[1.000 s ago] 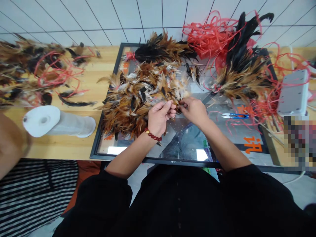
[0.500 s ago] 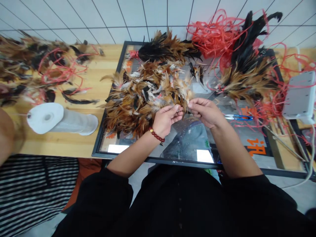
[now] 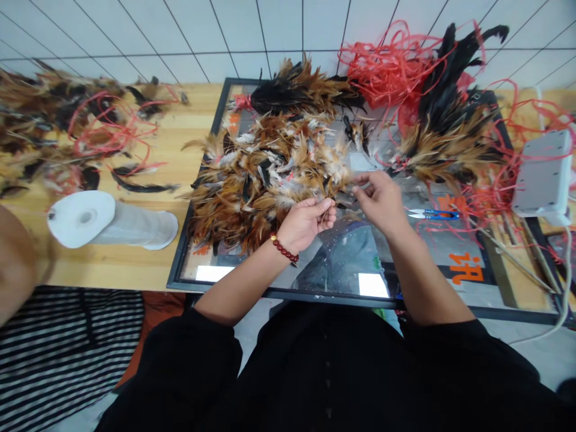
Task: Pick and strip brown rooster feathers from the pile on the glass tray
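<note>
curling near feathers are left fingers and looser right fingers, their hold unclear.

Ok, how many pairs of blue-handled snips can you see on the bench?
1: the snips lie on the glass panel, right of the right hand. Others could be hidden under the feather heap.

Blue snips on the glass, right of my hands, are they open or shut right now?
Open: the pale blades of the blue snips stand apart at their tips, with a gap showing between them.
</note>
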Available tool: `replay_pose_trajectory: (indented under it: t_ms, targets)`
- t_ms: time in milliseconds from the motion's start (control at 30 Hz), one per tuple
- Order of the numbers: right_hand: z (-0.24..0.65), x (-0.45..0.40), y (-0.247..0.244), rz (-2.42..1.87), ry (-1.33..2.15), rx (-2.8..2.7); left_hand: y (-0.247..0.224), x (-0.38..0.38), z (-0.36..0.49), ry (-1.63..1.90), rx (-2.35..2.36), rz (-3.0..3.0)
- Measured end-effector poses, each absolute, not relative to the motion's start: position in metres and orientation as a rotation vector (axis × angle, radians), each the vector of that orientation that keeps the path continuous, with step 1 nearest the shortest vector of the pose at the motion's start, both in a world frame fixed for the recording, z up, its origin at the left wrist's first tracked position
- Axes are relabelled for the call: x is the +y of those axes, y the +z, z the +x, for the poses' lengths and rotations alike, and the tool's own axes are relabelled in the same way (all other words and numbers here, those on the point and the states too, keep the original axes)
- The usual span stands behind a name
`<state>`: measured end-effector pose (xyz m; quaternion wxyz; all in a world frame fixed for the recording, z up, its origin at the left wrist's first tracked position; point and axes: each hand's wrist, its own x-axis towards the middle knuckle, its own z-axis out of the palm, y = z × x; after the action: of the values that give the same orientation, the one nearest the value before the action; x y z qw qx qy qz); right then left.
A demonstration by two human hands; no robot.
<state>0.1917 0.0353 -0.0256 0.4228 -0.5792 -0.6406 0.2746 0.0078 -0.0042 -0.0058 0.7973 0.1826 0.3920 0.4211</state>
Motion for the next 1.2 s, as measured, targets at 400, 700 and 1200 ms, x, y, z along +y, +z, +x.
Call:
replay_pose_trajectory:
  t_ms: [400, 700, 1200]
  targets:
    - [0.183, 0.019, 0.001, -1.214, 0.986, -1.795, -0.002, -0.003, 0.007, 0.952, 0.915, 0.413]
    - [0.169, 0.02, -0.008, -1.182, 1.554, -1.07, -0.005, -0.003, 0.008, 0.889, 0.947, 0.359]
    - [0.176, 0.026, -0.018, -1.276, 0.922, -1.384, -0.003, -0.004, 0.009, 0.852, 0.937, 0.354]
